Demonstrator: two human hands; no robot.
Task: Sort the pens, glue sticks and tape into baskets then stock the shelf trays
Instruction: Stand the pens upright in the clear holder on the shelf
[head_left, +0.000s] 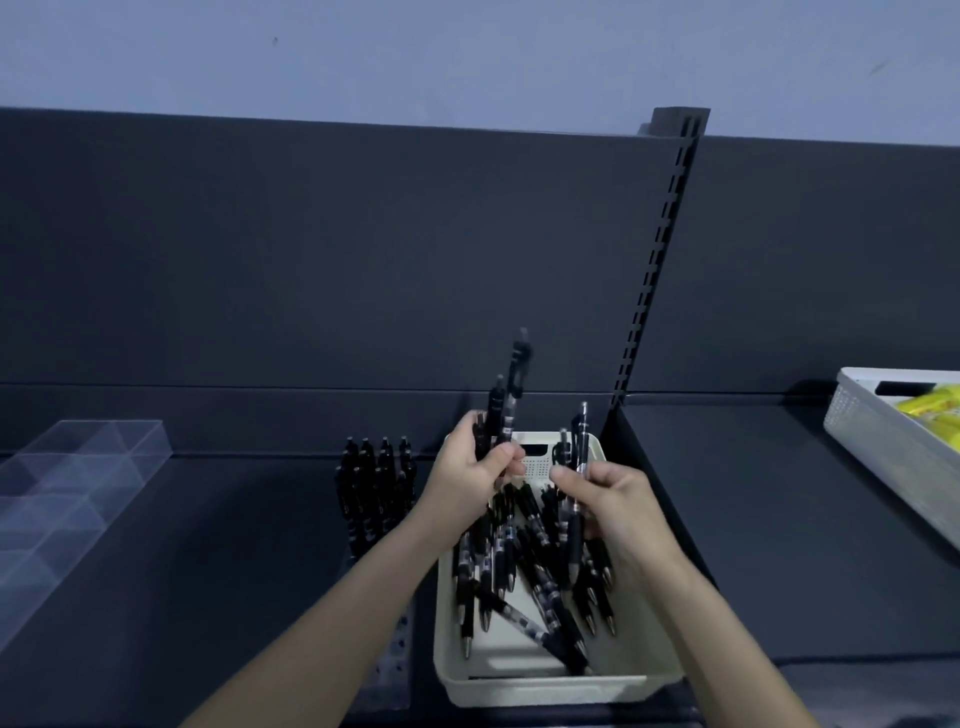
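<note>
Both hands lifting black pens over a cream basket.
Left hand (470, 467) grips several pens (511, 395); right hand (613, 506) pinches others above the basket (519, 680).

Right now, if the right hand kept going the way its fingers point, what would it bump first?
Probably the left hand gripping black pens; the right hand points leftward at it above the cream basket, though depth is unclear.

Setting: retail shop. Dark shelving back panel (311, 249) with slotted upright (661, 244) at 1 o'clock; clear divided display tray (78, 483) at 9 o'clock.
</note>
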